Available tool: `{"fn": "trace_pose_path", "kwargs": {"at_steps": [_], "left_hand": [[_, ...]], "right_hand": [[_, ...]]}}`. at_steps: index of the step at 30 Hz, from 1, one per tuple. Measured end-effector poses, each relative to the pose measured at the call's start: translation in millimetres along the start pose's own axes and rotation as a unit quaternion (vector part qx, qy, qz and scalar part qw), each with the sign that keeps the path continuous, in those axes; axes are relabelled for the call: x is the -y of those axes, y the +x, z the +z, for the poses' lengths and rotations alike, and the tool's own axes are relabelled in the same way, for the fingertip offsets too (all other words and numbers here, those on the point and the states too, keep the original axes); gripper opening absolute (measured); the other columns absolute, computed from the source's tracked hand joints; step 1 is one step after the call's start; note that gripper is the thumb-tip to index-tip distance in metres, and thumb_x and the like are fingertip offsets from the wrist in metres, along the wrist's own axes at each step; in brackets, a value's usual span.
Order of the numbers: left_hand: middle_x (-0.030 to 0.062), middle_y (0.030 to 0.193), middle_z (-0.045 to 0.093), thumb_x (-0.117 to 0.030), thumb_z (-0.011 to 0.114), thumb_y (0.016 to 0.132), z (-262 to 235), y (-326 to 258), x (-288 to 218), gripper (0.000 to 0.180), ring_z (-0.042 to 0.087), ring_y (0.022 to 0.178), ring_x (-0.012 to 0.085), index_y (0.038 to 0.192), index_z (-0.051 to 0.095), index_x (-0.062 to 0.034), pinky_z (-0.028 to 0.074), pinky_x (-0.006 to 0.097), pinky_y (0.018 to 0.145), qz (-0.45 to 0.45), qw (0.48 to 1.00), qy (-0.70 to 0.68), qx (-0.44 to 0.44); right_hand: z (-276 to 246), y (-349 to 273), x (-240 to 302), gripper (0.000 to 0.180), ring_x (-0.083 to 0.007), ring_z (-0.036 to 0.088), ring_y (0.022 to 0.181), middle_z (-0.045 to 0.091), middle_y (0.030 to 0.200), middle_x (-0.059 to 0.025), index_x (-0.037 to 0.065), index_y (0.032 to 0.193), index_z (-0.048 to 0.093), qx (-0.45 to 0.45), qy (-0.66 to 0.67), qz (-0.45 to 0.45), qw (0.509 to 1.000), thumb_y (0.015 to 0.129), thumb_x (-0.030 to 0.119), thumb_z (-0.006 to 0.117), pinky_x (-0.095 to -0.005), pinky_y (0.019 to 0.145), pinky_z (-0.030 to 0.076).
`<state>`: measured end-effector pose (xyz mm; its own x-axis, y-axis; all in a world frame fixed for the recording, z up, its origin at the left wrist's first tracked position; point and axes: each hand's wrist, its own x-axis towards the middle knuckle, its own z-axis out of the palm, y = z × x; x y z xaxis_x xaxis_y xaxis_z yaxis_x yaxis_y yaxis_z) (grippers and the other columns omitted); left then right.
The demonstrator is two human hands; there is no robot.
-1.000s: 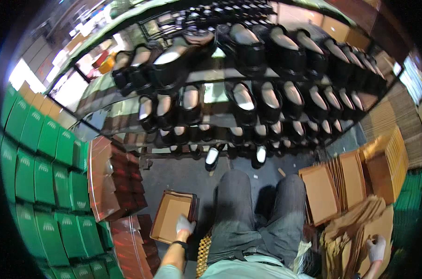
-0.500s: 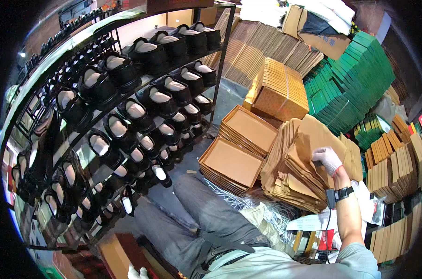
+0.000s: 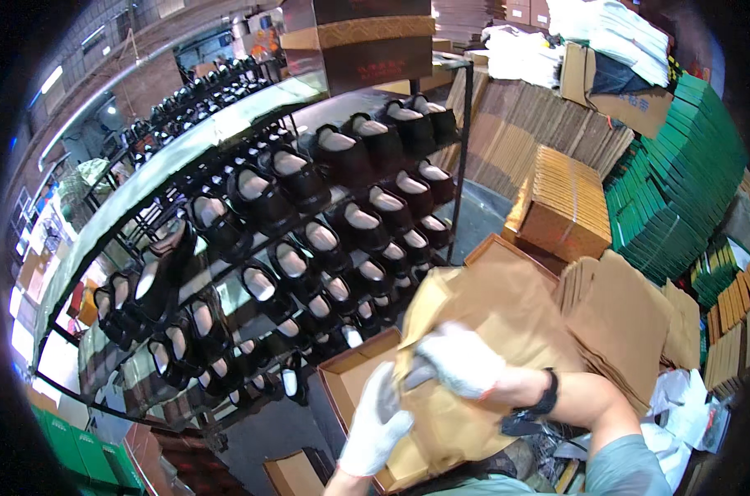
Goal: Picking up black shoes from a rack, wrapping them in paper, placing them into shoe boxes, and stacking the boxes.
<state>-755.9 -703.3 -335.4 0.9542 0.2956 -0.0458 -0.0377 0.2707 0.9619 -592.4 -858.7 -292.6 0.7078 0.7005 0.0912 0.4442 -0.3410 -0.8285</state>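
Observation:
A large sheet of brown kraft paper, creased and bulging, spreads in front of my body. My right hand, in a white glove and blurred by motion, is closed on its near left edge. Close beside it, my left hand, also gloved, pinches the same edge with its fingertips partly hidden. Beneath the paper and both hands lies an open, shallow brown box, mostly covered. A stack of folded brown paper stands to the right of the sheet.
At left, a metal rack carries rows of black shoes. A bundle of flat orange-brown cartons and piled green cartons stand at far right. Green boxes sit at lower left; a dark carton tops the rack.
My right hand has come left from the paper stack, bringing a sheet in front of me. The left hand has risen from the lower edge to the paper. The view has shifted left and up.

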Motion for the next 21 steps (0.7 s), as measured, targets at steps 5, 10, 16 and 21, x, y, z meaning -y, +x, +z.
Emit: {"fn": "trace_pose_path", "kwargs": {"at_steps": [5, 10, 16, 21], "left_hand": [[0.0099, 0.122, 0.081, -0.009, 0.073, 0.102, -38, 16, 10, 0.037, 0.074, 0.108, 0.0180, 0.135, 0.074, 0.0067, 0.057, 0.034, 0.098, -0.075, 0.982, 0.006, -0.173], [0.0118, 0.126, 0.079, -0.018, 0.068, 0.109, -111, -20, 34, 0.039, 0.072, 0.111, 0.0194, 0.138, 0.070, 0.0087, 0.057, 0.036, 0.099, -0.178, 0.939, 0.178, -0.236], [0.0205, 0.120, 0.080, -0.030, 0.071, 0.109, -117, -15, 64, 0.049, 0.073, 0.110, 0.0289, 0.133, 0.071, 0.0125, 0.057, 0.041, 0.101, -0.245, 0.884, 0.266, -0.297], [0.0207, 0.109, 0.080, -0.033, 0.070, 0.108, -127, -27, 71, 0.048, 0.072, 0.099, 0.0305, 0.130, 0.072, 0.0097, 0.057, 0.043, 0.092, -0.277, 0.881, 0.261, -0.280]], "right_hand": [[-65, 156, 24, 0.027, -0.0381, 0.073, 0.081, 0.073, 0.091, -0.0208, -0.001, 0.102, 0.077, -0.229, -0.115, -0.226, 0.940, 0.094, 0.024, 0.072, -0.0509, 0.081, 0.061], [-230, 364, -18, 0.087, -0.0458, 0.053, 0.151, 0.058, 0.162, -0.0255, 0.004, 0.152, 0.065, -0.375, -0.462, 0.011, 0.804, 0.095, 0.070, 0.062, -0.0536, 0.125, 0.042], [-336, 543, -136, 0.064, -0.0385, 0.062, 0.145, 0.065, 0.157, -0.0213, 0.007, 0.145, 0.073, -0.207, -0.460, 0.070, 0.861, 0.101, 0.053, 0.063, -0.0469, 0.122, 0.049], [-301, 547, -131, 0.051, -0.0346, 0.072, 0.128, 0.076, 0.141, -0.0189, 0.006, 0.129, 0.081, -0.167, -0.438, 0.044, 0.882, 0.101, 0.046, 0.069, -0.0428, 0.109, 0.055]]}}
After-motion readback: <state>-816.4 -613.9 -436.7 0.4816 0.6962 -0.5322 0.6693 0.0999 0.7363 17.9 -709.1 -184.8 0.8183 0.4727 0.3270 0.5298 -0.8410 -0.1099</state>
